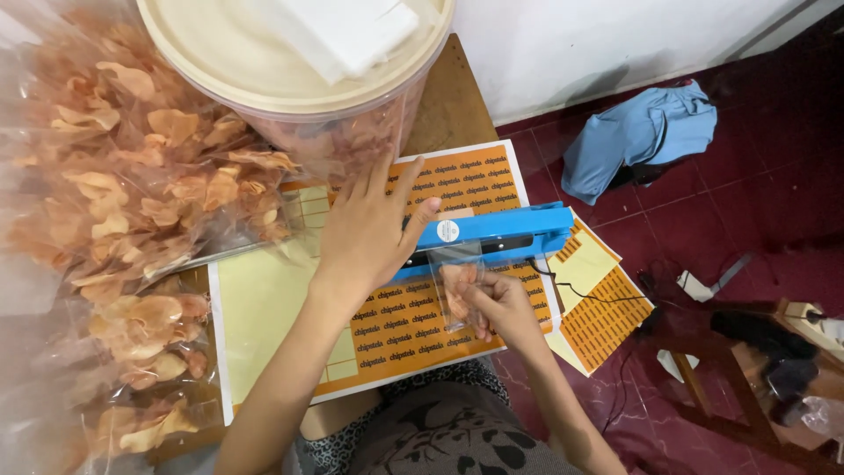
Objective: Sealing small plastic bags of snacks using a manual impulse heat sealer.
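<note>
**Head view: two hands at a blue sealer**

Head camera looks down on the blue sealer, and I place everything from it. The fingers of the right hand pinch a small clear bag of chips just under the sealer's arm, with the bag's top edge lying below the bar. The left hand lies flat on the left end of the sealer, fingers spread and pressing down, the thumb against the blue arm.

In my judgement the seal can come out crooked or open if the bag slips in the pinch while the arm presses. A chip caught in the seam would also spoil it, and the right fingertips are close to the hot bar.

Under the sealer lie orange label sheets, rectangular, with rows of small dark print and pale yellow parts. More such sheets lie to the right of it, partly off the table. Left of the sealer stands a large clear plastic bag of chips. Behind it is a round tub with a cream lid. Far right, on the dark red floor, lies a blue cloth.
</note>
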